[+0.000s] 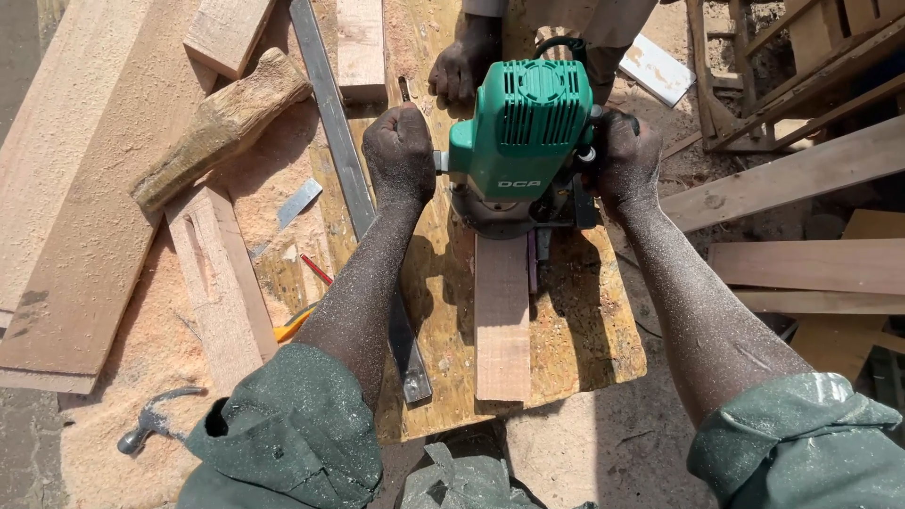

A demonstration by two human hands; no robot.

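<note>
At the far left, wide planks (75, 188) lie stacked, and a claw hammer (151, 424) rests in the sawdust near your left sleeve. A rough log piece (222, 127) lies tilted above a notched board (222, 283), and a long metal bar (353, 179) runs down the left edge of the chipboard bench top (584, 330), passing under your left forearm.

Your left hand (400, 151) is clenched around the left handle of the green router (518, 137). The router sits on the far end of a narrow wooden strip (501, 320), which lies lengthways toward you and stops just short of the bench's near edge. There is bare bench surface on both sides of the strip.

Your right hand (624, 155) is closed on the router's right handle. Beyond the machine, another person's hand (464, 61) rests on the bench top. To the right, past the bench edge, loose boards (811, 264) are piled well apart from the router.
</note>
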